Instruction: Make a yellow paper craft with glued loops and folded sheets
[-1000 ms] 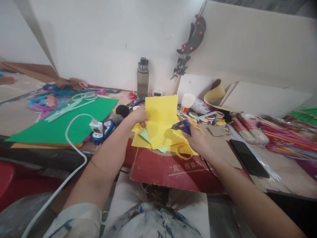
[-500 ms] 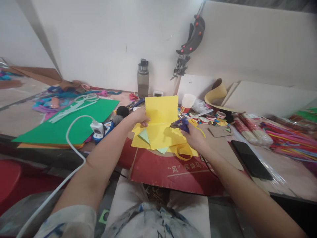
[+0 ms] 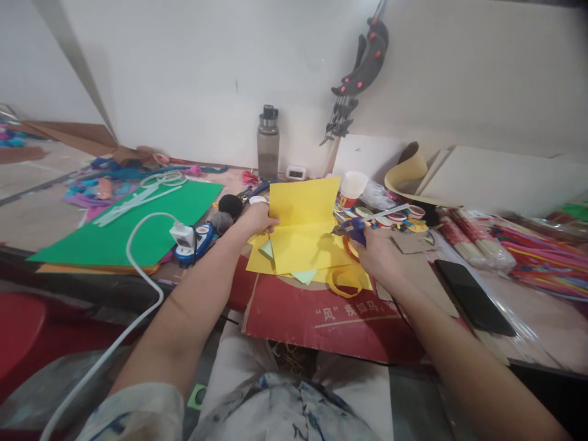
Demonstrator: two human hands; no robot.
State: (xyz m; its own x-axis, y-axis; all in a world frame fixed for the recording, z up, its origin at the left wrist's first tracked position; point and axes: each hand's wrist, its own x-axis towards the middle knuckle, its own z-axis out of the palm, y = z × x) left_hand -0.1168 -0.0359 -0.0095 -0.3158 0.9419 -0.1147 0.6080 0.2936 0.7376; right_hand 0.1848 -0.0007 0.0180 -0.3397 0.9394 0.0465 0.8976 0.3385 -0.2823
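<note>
My left hand (image 3: 263,219) pinches the left edge of a folded yellow sheet (image 3: 303,205), whose upper flap stands up while the lower part lies flat. In my right hand (image 3: 375,250) is a dark blue glue gun (image 3: 353,229), a white glue stick (image 3: 388,212) poking out of its back. The gun's nozzle is near the sheet's fold, at its right side. Light green paper pieces (image 3: 304,276) show under the yellow paper. A yellow paper loop (image 3: 344,283) lies at the lower right, over a red board (image 3: 321,327).
Green sheets (image 3: 124,236) and a plugged-in blue power strip (image 3: 195,243) with a white cable are on the left. A bottle (image 3: 267,144) and paper cup (image 3: 353,187) stand behind. On the right lie a black phone (image 3: 473,297) and coloured pipe cleaners (image 3: 542,254).
The glue gun in my right hand has shifted right along the fold. The standing flap now leans more to the right. The camera view has shifted slightly.
</note>
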